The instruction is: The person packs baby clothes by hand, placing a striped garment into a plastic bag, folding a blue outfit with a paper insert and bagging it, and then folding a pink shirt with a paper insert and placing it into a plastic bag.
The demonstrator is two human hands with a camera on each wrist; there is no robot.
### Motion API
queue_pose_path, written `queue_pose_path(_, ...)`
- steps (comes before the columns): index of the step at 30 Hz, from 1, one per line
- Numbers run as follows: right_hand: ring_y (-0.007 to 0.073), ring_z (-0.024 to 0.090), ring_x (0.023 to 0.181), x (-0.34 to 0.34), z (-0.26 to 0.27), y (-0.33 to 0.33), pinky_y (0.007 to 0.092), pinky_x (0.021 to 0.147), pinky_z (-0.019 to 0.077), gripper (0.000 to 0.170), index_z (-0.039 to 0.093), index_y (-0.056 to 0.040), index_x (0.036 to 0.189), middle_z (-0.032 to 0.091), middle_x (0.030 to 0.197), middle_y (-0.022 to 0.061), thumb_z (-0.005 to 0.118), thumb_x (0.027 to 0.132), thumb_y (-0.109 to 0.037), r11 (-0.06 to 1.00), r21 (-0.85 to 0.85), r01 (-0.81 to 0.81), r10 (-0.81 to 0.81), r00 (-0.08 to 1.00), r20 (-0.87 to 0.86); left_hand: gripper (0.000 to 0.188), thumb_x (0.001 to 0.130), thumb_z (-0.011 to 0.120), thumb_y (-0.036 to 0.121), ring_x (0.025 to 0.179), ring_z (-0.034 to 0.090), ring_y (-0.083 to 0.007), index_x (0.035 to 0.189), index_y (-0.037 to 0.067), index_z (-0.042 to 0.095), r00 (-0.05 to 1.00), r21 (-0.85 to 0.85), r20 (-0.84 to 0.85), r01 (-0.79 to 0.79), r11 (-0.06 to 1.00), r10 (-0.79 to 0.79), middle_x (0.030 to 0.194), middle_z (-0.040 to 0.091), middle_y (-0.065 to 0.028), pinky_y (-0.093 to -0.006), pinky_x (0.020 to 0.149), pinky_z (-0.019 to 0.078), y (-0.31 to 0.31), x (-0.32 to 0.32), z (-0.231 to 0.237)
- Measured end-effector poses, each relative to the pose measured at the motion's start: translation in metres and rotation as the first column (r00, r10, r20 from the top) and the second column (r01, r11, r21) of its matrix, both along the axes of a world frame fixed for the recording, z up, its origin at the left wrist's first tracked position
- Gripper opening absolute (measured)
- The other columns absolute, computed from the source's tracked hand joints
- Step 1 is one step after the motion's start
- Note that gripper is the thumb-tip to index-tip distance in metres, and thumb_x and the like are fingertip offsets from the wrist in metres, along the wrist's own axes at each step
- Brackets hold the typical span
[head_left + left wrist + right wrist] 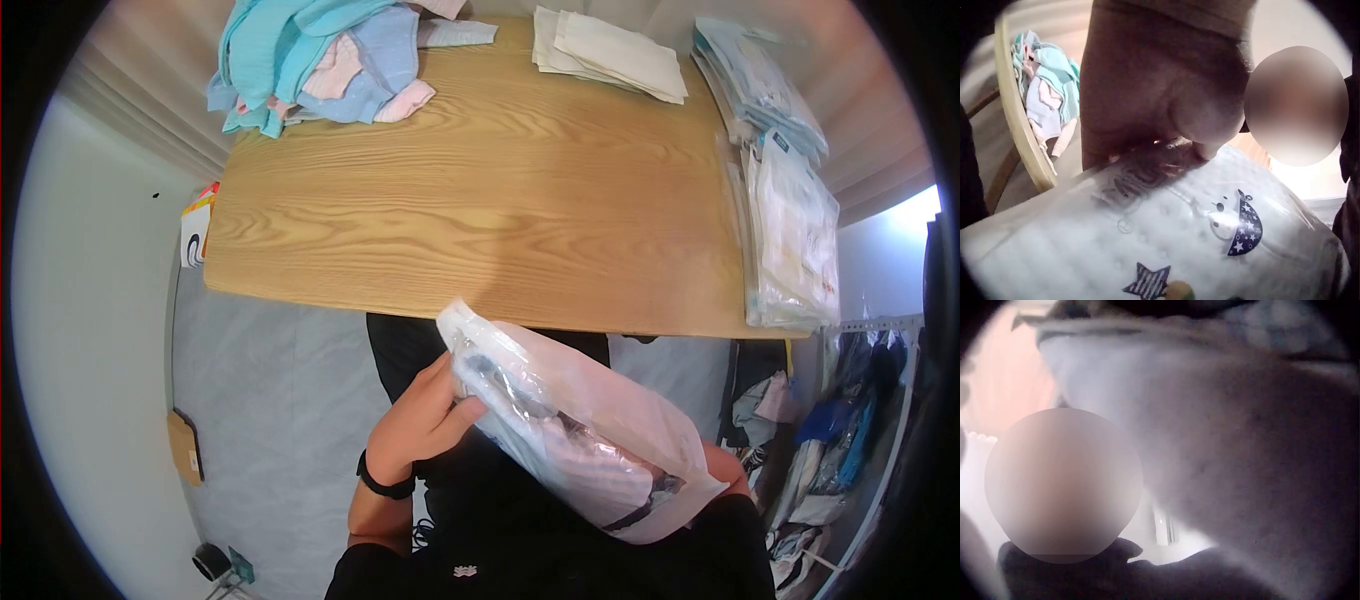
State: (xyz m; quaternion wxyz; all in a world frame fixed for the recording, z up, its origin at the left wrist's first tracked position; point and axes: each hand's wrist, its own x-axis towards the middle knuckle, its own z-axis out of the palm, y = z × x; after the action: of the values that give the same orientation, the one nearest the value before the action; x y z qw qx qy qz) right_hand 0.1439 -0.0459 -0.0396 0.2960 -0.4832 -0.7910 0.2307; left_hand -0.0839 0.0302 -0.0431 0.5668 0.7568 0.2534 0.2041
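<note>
A clear plastic bag (pixel 600 400) with folded, printed white cloth inside is held tilted over the lap, in front of the table's near edge. The left hand (pixel 415 415) grips its upper left end, thumb on the near side. In the left wrist view the left hand (pixel 1166 94) pinches the plastic above a star print and an animal print on the padded white cloth (pixel 1085 244). The right hand is hidden behind the bag's lower right end; only the forearm shows in the head view. The right wrist view is blurred, filled by a pale surface.
On the wooden table (pixel 480 200) lie a pile of turquoise, blue and pink cloths (pixel 330 60) at the back left, cream cloths (pixel 610 55) at the back, and bagged items (pixel 790 230) along the right edge. A rack with clothes (pixel 850 430) stands at the right.
</note>
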Motion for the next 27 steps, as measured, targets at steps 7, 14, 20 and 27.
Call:
queue_pose_path(7,0.0372,0.061,0.101,-0.003,-0.002,0.000,0.0443,0.088,0.0487,0.040,0.058,-0.0017,0.121,0.063,0.111,0.0193,0.065,0.082,-0.006,1.000,0.006,0.030,-0.030,0.999,0.025,0.047,0.100,0.053,0.037,0.103,0.063,-0.0329,0.121,-0.005,0.053,0.984,-0.041,0.032,-0.175,0.984,0.177,0.113,0.063,-0.0204,-0.0380,0.091,0.0470,-0.001,0.009,-0.002)
queue_pose_path(14,0.0372,0.060,0.101,0.008,0.001,-0.036,0.0445,0.088,0.0487,0.039,0.058,-0.0015,0.121,0.063,0.111,0.0192,0.065,0.082,-0.006,0.998,-0.043,0.044,-0.041,0.998,0.049,0.038,0.095,0.063,0.026,0.087,0.065,-0.0364,0.116,-0.004,0.053,0.976,-0.064,-0.099,-0.198,0.978,0.192,0.097,0.065,-0.0209,-0.0387,0.076,0.0506,-0.018,0.002,-0.009)
queue_pose_path(20,0.0372,0.060,0.101,0.012,-0.006,-0.021,0.0446,0.088,0.0486,0.039,0.059,-0.0014,0.120,0.063,0.110,0.0192,0.065,0.082,-0.006,0.996,0.012,0.090,-0.090,0.993,0.075,0.034,0.090,0.068,0.020,0.083,0.061,-0.0429,0.114,-0.001,0.056,0.999,0.088,-0.031,-0.041,0.995,0.044,0.095,0.062,-0.0200,-0.0429,0.072,0.0508,-0.011,0.006,-0.004)
queue_pose_path(27,0.0372,0.060,0.100,0.002,-0.010,0.011,0.0448,0.088,0.0486,0.038,0.059,-0.0013,0.120,0.063,0.110,0.0191,0.065,0.082,-0.006,0.996,0.056,0.068,-0.073,0.994,0.082,0.050,0.085,0.075,0.026,0.101,0.061,-0.0408,0.122,-0.002,0.056,0.997,0.120,0.057,0.053,0.991,-0.060,0.112,0.061,-0.0203,-0.0419,0.087,0.0497,-0.002,0.007,0.003)
